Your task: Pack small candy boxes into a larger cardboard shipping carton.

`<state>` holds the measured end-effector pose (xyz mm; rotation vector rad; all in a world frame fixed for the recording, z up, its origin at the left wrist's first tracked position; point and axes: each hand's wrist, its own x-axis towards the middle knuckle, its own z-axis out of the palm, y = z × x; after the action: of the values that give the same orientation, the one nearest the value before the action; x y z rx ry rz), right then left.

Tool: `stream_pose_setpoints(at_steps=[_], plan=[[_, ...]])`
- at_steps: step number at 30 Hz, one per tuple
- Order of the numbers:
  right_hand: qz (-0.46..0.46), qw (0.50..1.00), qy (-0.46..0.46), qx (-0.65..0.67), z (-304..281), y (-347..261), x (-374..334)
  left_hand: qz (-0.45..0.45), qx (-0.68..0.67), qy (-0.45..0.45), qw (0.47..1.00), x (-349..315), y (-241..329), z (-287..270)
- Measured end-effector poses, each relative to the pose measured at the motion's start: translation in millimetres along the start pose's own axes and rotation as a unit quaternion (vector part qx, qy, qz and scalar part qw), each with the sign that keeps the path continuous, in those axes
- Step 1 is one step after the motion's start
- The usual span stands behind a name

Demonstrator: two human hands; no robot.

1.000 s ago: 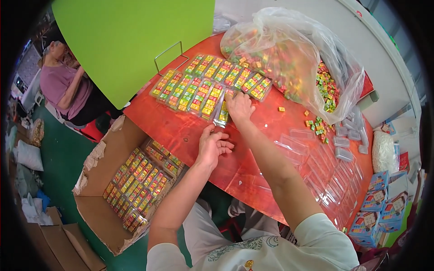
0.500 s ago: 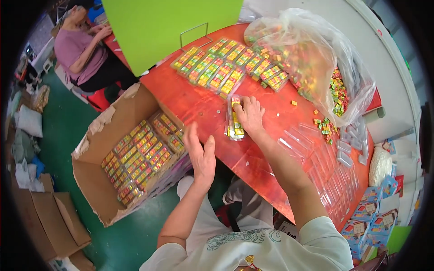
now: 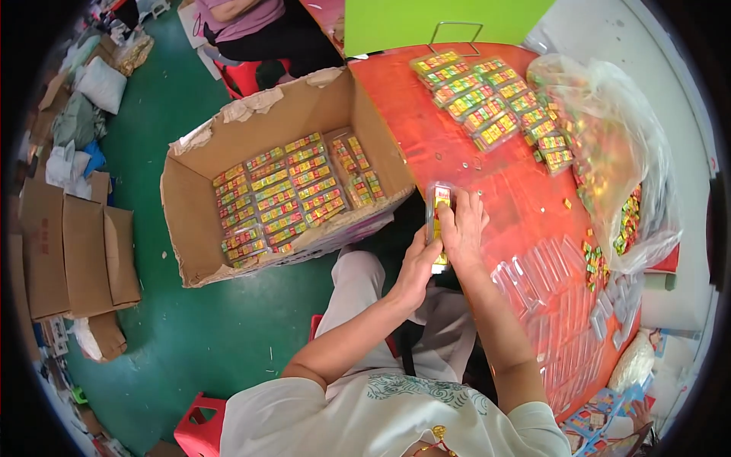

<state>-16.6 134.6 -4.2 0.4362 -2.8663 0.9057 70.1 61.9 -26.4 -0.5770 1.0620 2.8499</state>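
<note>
A slim clear plastic case (image 3: pixel 439 196) holding a row of small, mostly yellow printed blocks is between my hands at the table's near left edge. My left hand (image 3: pixel 413 268) grips its lower left side, thumb against the case. My right hand (image 3: pixel 465 227) is closed along its right side, with fingers over the blocks. To the left, a large open cardboard box (image 3: pixel 199 171) contains many such filled cases (image 3: pixel 285 190) laid in rows. More filled cases (image 3: pixel 476 103) lie on the far part of the red table (image 3: pixel 396 114).
A big clear plastic bag (image 3: pixel 609 114) of loose coloured blocks (image 3: pixel 628 221) sits at the right, with several spilled blocks (image 3: pixel 594 263) beside it. Empty clear cases (image 3: pixel 556 320) cover the near right of the table. A green board (image 3: pixel 442 19) and a seated person (image 3: pixel 251 23) are beyond.
My left hand has come over to the case and taken hold of it. My right hand and the case have shifted toward the table's edge. The view has turned left.
</note>
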Motion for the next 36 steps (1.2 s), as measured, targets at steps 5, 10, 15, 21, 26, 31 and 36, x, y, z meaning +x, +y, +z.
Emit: stream_pose_setpoints(at_steps=[5, 10, 15, 21, 26, 31, 36], plan=[[-0.02, 0.994, -0.033, 0.098, 3.9, -32.6, -7.8, -0.046, 0.029, -0.007, 0.999, -20.0, 45.2, -14.7], [-0.027, 0.986, -0.082, 0.144, 22.2, -55.6, 9.4, -0.04, 0.058, -0.022, 0.997, -3.4, 69.6, -44.2], [-0.064, 0.97, -0.008, 0.233, 67.9, -70.3, 40.6, 0.036, 0.117, -0.008, 0.992, 23.1, 101.6, -56.6], [0.06, 0.892, -0.129, 0.43, 100.1, -88.8, 75.9, 0.1, 0.188, 0.047, 0.976, 60.7, 120.8, -72.2], [-0.085, 0.929, -0.088, 0.35, 92.7, -90.8, 110.8, 0.034, 0.067, 0.093, 0.993, 116.5, 143.6, -129.8], [-0.152, 0.977, -0.008, 0.151, 47.6, -46.9, 115.7, 0.02, 0.129, 0.189, 0.973, 233.1, 102.7, -243.7], [-0.118, 0.982, -0.03, 0.145, 46.4, -34.8, 114.8, -0.062, 0.083, 0.165, 0.981, 304.8, 65.4, -249.7]])
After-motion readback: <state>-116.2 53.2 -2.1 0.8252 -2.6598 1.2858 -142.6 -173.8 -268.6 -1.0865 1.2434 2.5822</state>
